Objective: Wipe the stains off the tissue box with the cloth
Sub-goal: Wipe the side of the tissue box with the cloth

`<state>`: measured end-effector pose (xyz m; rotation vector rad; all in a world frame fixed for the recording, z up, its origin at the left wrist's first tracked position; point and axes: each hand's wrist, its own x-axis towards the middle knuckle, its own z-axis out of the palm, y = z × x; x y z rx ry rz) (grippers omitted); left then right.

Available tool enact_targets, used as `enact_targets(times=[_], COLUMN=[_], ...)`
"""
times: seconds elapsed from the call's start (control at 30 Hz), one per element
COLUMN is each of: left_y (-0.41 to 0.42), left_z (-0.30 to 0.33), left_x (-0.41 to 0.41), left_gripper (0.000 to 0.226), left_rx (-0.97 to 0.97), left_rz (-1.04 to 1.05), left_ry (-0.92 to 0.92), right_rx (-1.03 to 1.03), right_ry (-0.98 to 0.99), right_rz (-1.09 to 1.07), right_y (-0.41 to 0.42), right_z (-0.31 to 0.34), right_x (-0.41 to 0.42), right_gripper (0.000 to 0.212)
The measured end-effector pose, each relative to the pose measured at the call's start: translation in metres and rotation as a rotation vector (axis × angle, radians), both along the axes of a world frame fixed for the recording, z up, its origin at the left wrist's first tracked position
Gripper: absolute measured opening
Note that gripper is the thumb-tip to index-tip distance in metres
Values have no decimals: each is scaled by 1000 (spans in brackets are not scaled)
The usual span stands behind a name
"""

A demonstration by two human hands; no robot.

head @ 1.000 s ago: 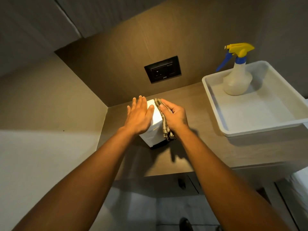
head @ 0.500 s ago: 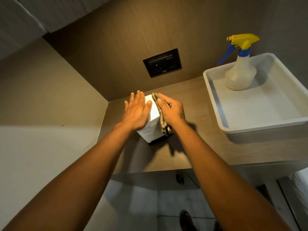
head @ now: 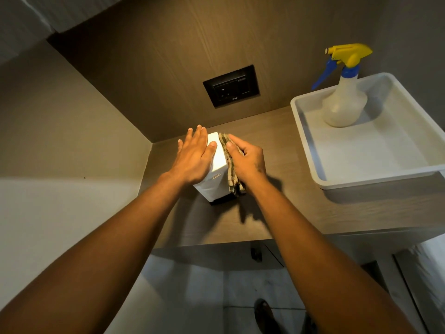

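A white tissue box [head: 216,165] with a dark base stands on the wooden counter [head: 277,208] near the left wall. My left hand [head: 193,156] lies flat against the box's left side and top, fingers straight, steadying it. My right hand [head: 245,161] presses a striped green and beige cloth [head: 230,168] against the box's right side; the cloth's lower end hangs down to the counter. The right face of the box is hidden by the cloth and hand.
A white plastic tray [head: 310,145] sits on the counter at the right, holding a spray bottle [head: 344,102] with a yellow and blue trigger head. A black wall socket [head: 231,86] is on the back panel. The counter's front edge lies just below my forearms.
My right hand has slid the cloth a little along the box's right side. The left hand keeps its flat hold on the box. The view has shifted slightly.
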<state>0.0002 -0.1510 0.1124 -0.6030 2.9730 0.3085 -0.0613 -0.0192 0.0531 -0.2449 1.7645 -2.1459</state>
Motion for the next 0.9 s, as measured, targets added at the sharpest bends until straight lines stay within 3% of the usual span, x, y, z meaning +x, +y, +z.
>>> enact_targets(times=[0.1, 0.3, 0.47, 0.6, 0.73, 0.9], left_y=[-1, -1, -3, 0, -1, -3], left_z=[0, -1, -3, 0, -1, -4], left_x=[0, 0, -1, 0, 0, -2], left_gripper=[65, 64, 64, 64, 64, 64], left_rx=[-2, -8, -12, -6, -5, -8], left_rz=[-9, -15, -21, -21, -22, -18], left_ry=[0, 5, 6, 1, 3, 14], right_rx=[35, 119, 9, 58, 162, 185], right_ry=[19, -279, -98, 22, -96, -188], right_rz=[28, -6, -94, -39, 48, -35], right_y=[-12, 0, 8, -7, -18, 3], right_z=[-1, -23, -4, 16, -5, -21], right_x=[-15, -1, 28, -1, -27, 1], right_gripper=[33, 31, 34, 32, 32, 32])
